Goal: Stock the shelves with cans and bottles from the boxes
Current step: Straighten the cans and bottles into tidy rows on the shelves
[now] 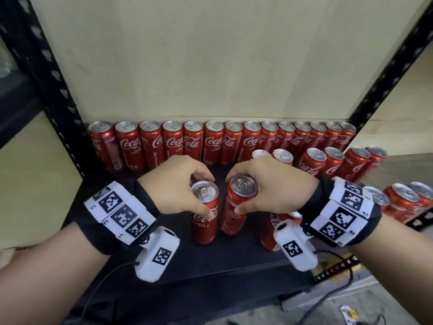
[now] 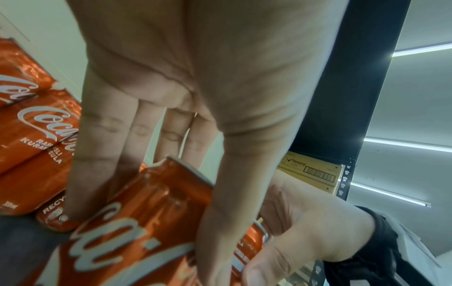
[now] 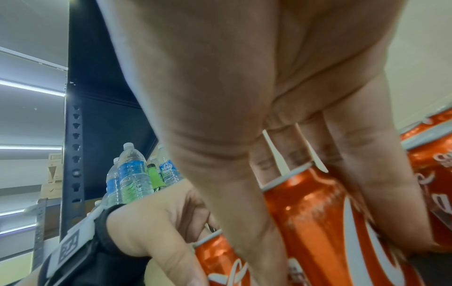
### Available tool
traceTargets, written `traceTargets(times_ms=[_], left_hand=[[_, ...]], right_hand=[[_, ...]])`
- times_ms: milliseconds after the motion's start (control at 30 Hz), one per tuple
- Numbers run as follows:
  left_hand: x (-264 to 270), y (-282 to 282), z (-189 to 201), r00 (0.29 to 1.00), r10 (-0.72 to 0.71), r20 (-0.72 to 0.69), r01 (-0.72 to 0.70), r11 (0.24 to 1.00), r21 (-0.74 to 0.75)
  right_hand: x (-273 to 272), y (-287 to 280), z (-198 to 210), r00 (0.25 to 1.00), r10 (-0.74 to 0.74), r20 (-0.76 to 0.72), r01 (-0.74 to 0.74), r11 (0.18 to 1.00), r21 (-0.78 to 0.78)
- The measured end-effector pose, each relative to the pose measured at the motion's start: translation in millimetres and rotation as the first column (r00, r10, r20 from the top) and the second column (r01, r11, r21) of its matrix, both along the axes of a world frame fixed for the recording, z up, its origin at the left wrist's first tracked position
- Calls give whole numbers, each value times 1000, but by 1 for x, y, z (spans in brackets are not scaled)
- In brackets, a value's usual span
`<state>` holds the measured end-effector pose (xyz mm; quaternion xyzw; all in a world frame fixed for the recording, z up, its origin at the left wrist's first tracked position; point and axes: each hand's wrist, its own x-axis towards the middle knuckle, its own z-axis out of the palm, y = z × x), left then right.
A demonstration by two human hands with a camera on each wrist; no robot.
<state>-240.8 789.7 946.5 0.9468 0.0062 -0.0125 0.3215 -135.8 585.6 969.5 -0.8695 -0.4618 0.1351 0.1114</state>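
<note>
Two slim red cola cans are held side by side over the black shelf board (image 1: 234, 261). My left hand (image 1: 180, 186) grips the left can (image 1: 205, 221) by its top rim, thumb in front and fingers behind; the left wrist view shows that can (image 2: 137, 228) under my fingers (image 2: 97, 147). My right hand (image 1: 264, 186) grips the right can (image 1: 234, 207) the same way, slightly tilted; it fills the right wrist view as a can (image 3: 318, 222) below the fingers (image 3: 362, 154). Whether the cans' bases touch the board is hidden.
A full row of red cans (image 1: 215, 141) lines the cream back wall (image 1: 210, 55). A partial second row (image 1: 328, 160) stands at right, and one can (image 1: 271, 231) sits under my right wrist. Black slotted uprights (image 1: 46, 73) frame the bay. Water bottles (image 3: 132, 174) stand on a neighbouring shelf.
</note>
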Motion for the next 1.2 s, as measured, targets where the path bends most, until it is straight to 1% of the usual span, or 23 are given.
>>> traceTargets(times_ms=[133,400,700,967,1200], left_hand=[[1,-9,-6,999,-31,19,31,999,-5],[0,-22,-12,995,-97,-2,97,995,-6],[0,-27,-13,996,-90,-22,90,996,-10],[0,-28,-12,994,-97,-42,96,994,-43],[0,-29,-12,995,-100,-29,100,995,-23]], right_hand=[[-4,-7,-8,1000,12,-14,-13,1000,-18],[-9,-17,-16,999,41,-27,-43,997,-64],[-12,-24,-21,998,57,-10,-58,998,-39],[-10,-24,-20,994,102,-41,-104,994,-45],[-11,-26,-19,995,94,-37,-96,994,-48]])
